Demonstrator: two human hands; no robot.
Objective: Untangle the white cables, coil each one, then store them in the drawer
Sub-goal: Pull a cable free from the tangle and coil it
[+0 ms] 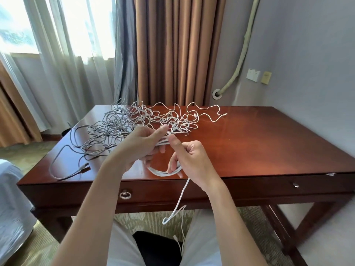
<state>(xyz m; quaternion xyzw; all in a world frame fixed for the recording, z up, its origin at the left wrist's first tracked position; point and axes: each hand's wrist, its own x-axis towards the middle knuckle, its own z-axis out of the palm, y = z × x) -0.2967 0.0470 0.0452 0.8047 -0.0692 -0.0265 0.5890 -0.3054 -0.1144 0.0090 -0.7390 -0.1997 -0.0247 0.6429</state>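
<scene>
A tangle of thin white cables [178,120] lies on the far middle of the dark red wooden desk [259,143]. My left hand [142,144] and my right hand [189,160] hold a partly wound coil of white cable [160,172] between them, above the desk's front edge. The left hand's fingers curl round the coil's upper side. My right hand's fingers hook through its lower loops, thumb raised. A loose white end [177,204] hangs from the coil down past the drawer front [249,191], which is closed, toward my lap.
A heap of grey cables [107,129] spreads over the desk's left half, with a plug end [84,167] near the front edge. A ring pull [125,194] sits on the drawer's left. Curtains hang behind the desk. A white-covered object stands at the left.
</scene>
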